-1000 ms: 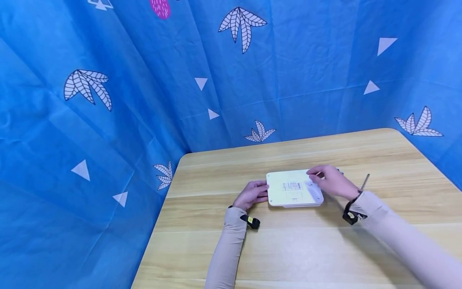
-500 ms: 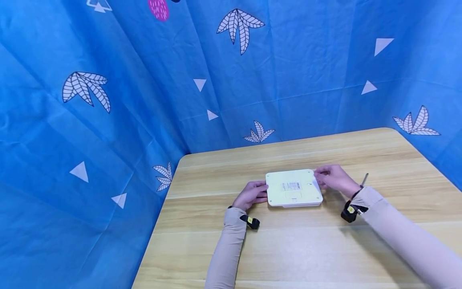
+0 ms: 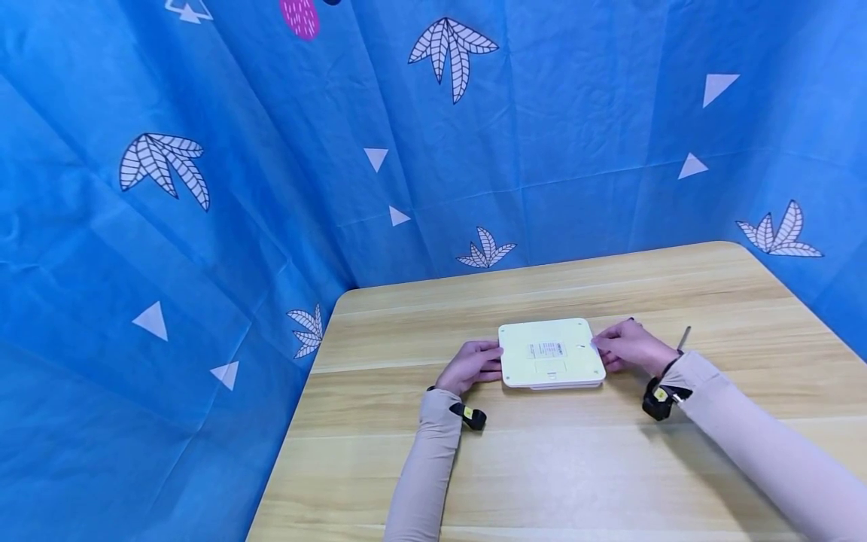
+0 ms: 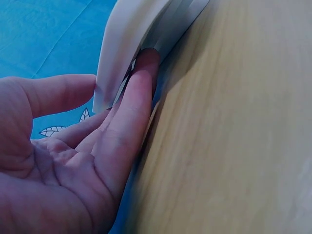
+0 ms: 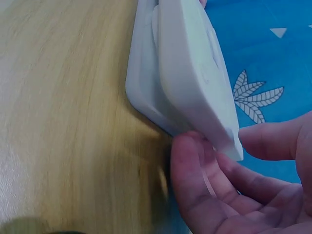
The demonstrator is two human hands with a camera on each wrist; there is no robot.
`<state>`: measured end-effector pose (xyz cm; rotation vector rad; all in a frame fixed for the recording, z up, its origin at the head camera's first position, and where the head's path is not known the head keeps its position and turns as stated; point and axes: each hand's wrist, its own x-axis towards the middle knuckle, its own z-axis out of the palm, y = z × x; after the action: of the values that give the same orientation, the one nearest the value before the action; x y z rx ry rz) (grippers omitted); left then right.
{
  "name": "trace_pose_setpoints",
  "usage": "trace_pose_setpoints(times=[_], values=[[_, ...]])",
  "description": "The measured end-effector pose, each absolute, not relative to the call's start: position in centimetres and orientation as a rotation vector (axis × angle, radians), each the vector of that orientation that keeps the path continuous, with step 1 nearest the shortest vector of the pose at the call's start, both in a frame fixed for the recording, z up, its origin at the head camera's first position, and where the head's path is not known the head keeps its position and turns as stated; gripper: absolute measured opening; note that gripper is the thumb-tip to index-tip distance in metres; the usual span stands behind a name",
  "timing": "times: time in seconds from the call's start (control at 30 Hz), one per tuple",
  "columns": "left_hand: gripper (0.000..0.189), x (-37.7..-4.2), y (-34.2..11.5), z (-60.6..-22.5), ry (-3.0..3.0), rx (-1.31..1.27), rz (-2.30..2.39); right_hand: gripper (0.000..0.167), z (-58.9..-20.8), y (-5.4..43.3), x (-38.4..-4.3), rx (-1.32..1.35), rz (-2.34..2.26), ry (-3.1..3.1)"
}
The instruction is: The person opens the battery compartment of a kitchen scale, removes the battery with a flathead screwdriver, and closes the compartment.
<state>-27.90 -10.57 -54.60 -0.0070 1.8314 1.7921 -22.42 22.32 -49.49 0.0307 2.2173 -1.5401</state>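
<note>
A flat white device with rounded corners lies in the middle of the table, with a printed label, a small cover and a little hole on its upward side. My left hand holds its left edge, and in the left wrist view the thumb is at the rim while fingers reach underneath. At the opposite edge my right hand pinches it the same way, thumb against the upper rim and fingers below. In the right wrist view a second, thinner white layer shows beneath the main body. The device's underside is hidden.
The light wooden table runs back to a blue curtain with leaf and triangle prints, which also hangs along the left side. A wrist camera on a strap sits at the right cuff, with a thin dark stick rising beside it.
My right hand has moved off the device's top, near its far right corner, to its right edge and now grips there. The left hand and the device have stayed in place.
</note>
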Motion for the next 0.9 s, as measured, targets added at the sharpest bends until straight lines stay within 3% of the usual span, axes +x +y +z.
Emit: trace_pose_setpoints(times=[0.43,0.9], values=[[0.045,-27.6,-10.6,-54.3,1.831,0.006,1.811,0.051,-51.0,23.2,-23.3,0.011,-1.608,2.056],[0.044,-27.9,-11.1,-53.4,1.940,0.026,1.790,0.045,-49.7,22.6,-23.7,-0.029,-1.571,2.095]])
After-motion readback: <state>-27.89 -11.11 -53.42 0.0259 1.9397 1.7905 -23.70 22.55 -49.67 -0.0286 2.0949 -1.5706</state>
